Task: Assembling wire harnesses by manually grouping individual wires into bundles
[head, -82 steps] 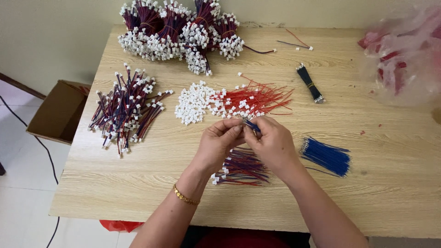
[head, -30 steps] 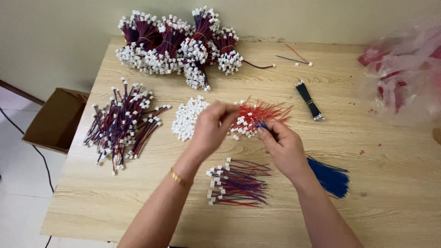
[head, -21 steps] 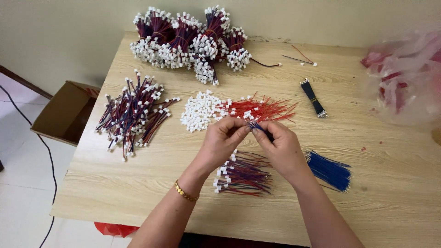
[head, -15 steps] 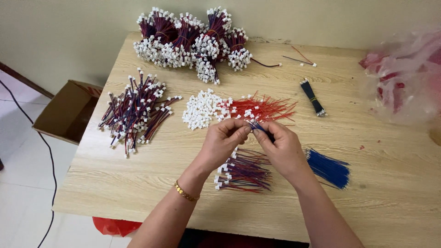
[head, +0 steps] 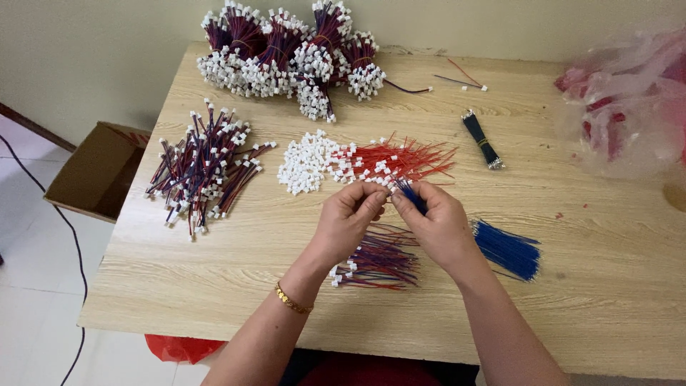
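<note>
Blue wire [head: 412,196] pinched above red wires [head: 407,159].

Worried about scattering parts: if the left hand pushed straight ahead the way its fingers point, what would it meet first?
Probably the right hand, whose fingertips it nearly touches; beyond lie the red wires.

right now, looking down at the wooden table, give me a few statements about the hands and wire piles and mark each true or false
1. The right hand pinches a blue wire. True.
2. The loose blue wires lie left of both hands. False: they lie to the right of the right hand.
3. The left hand has a gold bracelet at its wrist. True.
4. The cardboard box stands on the table. False: it sits on the floor beside the table's left edge.
5. The tied wire bundles lie at the far edge. True.
</note>
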